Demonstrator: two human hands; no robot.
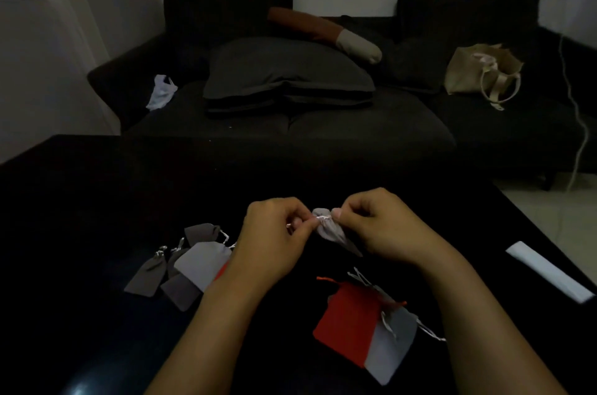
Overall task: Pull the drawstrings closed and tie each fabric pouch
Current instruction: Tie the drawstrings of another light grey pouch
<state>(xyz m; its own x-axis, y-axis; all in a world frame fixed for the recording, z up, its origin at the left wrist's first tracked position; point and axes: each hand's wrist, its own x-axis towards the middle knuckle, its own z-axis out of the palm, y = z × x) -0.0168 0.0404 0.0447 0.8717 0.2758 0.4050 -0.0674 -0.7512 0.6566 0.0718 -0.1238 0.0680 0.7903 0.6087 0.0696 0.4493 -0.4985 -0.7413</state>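
Note:
A small grey fabric pouch (329,228) hangs between my hands above the black table (97,200), its mouth gathered tight. My left hand (274,239) pinches the pale drawstring at the left of the pouch's neck. My right hand (381,226) pinches the string at the neck's right side. Several grey pouches (197,262) lie in a pile at the left, a red one peeking from under my left wrist. A red pouch (349,323) and a grey pouch (394,349) lie overlapping at the lower right, their strings loose.
A white strip of paper (549,270) lies near the table's right edge. Beyond the table stands a dark sofa (290,129) with cushions, a beige tote bag (478,74) and a white plastic bag (161,92). A white cable (578,123) hangs at the right.

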